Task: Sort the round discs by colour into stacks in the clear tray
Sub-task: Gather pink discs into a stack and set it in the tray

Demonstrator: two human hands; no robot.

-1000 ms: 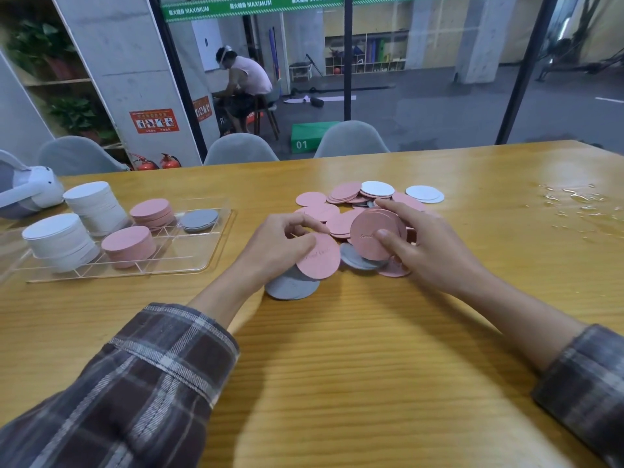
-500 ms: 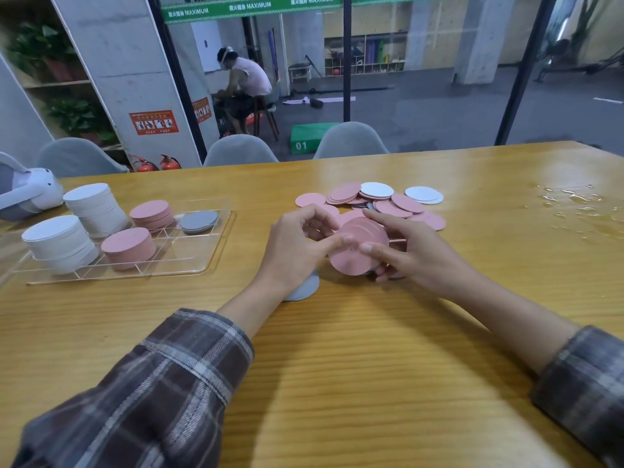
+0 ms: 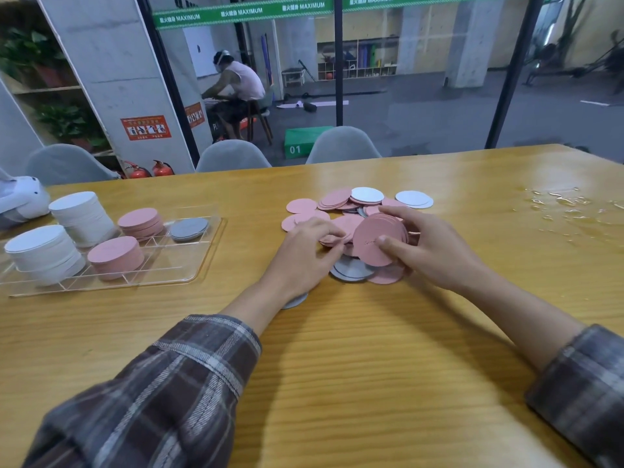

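Note:
A loose pile of pink, white and grey discs point(image 3: 337, 201) lies on the wooden table. My right hand point(image 3: 435, 248) grips a tilted bunch of pink discs point(image 3: 374, 239) above the pile. My left hand point(image 3: 304, 258) reaches into the pile, its fingertips on pink discs beside that bunch; whether it grips one is unclear. Grey discs point(image 3: 351, 270) lie under the bunch, and one grey disc point(image 3: 295, 301) peeks out below my left wrist. The clear tray point(image 3: 199, 261) at the left holds two white stacks point(image 3: 42, 253), two pink stacks point(image 3: 116, 256) and a low grey stack point(image 3: 188, 228).
A white headset point(image 3: 22, 201) rests at the table's far left behind the tray. Spilled water point(image 3: 567, 207) glistens on the table at the right. Grey chairs point(image 3: 341, 146) stand along the far edge. A person sits far behind the glass.
My right hand's pink bunch has grown and tipped up after my left hand brought a pink disc to it. My left hand has moved back to the pile.

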